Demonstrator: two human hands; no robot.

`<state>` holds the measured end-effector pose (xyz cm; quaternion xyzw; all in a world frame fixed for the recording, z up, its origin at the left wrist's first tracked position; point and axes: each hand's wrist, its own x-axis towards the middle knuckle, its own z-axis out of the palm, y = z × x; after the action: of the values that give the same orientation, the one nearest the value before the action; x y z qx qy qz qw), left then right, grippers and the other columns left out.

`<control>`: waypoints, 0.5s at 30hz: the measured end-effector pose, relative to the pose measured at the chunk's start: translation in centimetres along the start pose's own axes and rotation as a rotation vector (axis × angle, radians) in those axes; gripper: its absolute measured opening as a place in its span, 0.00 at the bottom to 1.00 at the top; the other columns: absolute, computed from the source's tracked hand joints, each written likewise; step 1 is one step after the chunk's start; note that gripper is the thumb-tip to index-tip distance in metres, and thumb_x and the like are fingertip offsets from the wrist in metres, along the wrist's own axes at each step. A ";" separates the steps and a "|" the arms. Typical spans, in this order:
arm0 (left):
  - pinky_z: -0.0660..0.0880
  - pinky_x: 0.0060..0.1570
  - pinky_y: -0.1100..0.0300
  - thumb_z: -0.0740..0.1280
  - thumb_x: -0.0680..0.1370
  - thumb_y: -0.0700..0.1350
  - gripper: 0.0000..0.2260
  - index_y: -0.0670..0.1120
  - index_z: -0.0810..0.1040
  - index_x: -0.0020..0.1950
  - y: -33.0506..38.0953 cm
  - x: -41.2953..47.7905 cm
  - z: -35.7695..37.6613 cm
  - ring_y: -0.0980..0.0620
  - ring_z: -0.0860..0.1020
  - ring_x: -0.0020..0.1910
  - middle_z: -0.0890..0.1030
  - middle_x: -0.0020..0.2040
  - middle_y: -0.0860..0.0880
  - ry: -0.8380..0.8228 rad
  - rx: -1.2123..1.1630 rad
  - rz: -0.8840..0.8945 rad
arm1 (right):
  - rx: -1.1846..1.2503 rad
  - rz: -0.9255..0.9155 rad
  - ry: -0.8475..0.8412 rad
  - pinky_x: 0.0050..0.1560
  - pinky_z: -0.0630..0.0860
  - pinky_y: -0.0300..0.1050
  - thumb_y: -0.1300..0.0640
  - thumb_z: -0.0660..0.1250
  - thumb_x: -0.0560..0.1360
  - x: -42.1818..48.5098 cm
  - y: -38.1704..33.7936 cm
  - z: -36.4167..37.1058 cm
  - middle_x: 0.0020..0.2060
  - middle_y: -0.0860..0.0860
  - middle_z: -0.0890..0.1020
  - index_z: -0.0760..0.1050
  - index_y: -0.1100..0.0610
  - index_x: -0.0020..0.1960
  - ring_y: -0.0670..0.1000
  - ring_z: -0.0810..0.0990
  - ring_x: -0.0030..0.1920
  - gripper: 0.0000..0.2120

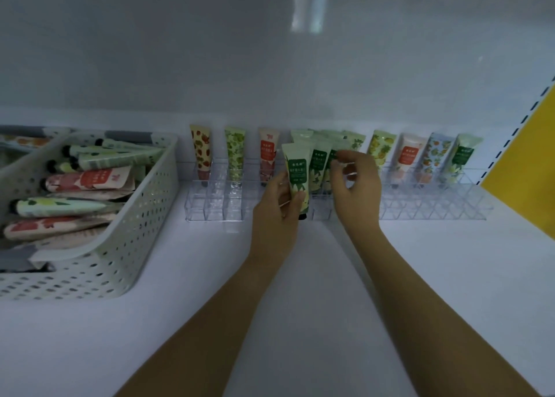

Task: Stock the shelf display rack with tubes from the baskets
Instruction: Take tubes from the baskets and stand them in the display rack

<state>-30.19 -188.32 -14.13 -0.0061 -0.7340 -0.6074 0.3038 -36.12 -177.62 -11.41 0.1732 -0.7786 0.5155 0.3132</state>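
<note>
A clear plastic display rack [216, 207] runs along the back of the white shelf, with several tubes standing cap-down in its rear cells. My left hand [276, 213] grips a pale green tube with a dark green label [295, 174], held upright just over the rack's front cells. My right hand [356, 186] pinches the top of another green-labelled tube [330, 162] standing in the rack's middle, beside a similar one [316, 162]. A white perforated basket [144, 231] at the left holds several tubes lying flat.
A second basket [39, 135] sits behind the first at the far left. A yellow panel [528, 156] and a slotted upright bound the shelf on the right. The white shelf surface [300, 276] stretches in front of the rack.
</note>
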 end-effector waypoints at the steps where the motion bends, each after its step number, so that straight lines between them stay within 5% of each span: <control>1: 0.75 0.51 0.69 0.64 0.77 0.39 0.15 0.43 0.69 0.63 0.1 0.0 0.0 0.62 0.78 0.49 0.80 0.54 0.50 0.005 -0.025 -0.015 | 0.080 0.040 -0.097 0.43 0.68 0.25 0.56 0.61 0.76 -0.2 -0.8 0.0 0.48 0.50 0.77 0.74 0.59 0.57 0.41 0.75 0.44 0.12; 4: 0.74 0.45 0.72 0.64 0.77 0.38 0.10 0.45 0.68 0.56 0.1 0.1 -0.1 0.67 0.78 0.44 0.79 0.47 0.55 0.016 -0.050 -0.026 | 0.184 0.126 -0.398 0.40 0.71 0.29 0.60 0.63 0.77 -1.0 -1.7 0.6 0.42 0.47 0.76 0.72 0.56 0.56 0.43 0.76 0.42 0.08; 7: 0.73 0.43 0.73 0.65 0.77 0.37 0.09 0.46 0.68 0.53 0.0 0.0 -0.4 0.68 0.78 0.42 0.78 0.45 0.56 0.026 -0.034 -0.028 | 0.221 0.130 -0.404 0.40 0.71 0.28 0.65 0.63 0.76 -1.2 -1.5 0.9 0.42 0.51 0.75 0.72 0.58 0.56 0.49 0.76 0.42 0.09; 11: 0.72 0.46 0.73 0.64 0.78 0.39 0.07 0.47 0.69 0.54 0.3 0.2 -0.7 0.66 0.77 0.45 0.78 0.48 0.52 -0.016 0.034 0.020 | 0.299 0.159 -0.413 0.41 0.72 0.27 0.66 0.63 0.76 -1.2 -1.4 0.6 0.43 0.50 0.77 0.72 0.59 0.56 0.35 0.77 0.38 0.10; 15: 0.66 0.65 0.50 0.53 0.78 0.51 0.20 0.41 0.72 0.63 -1.5 0.2 -1.2 0.45 0.74 0.60 0.77 0.60 0.43 0.056 0.751 0.295 | 0.309 0.175 -0.215 0.42 0.71 0.25 0.65 0.63 0.76 -0.7 -1.2 0.1 0.42 0.42 0.76 0.71 0.58 0.56 0.32 0.76 0.39 0.09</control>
<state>-30.33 -189.87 -15.27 0.0166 -0.8875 -0.2471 0.3887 -34.93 -178.27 -11.02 0.2048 -0.7312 0.6327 0.1520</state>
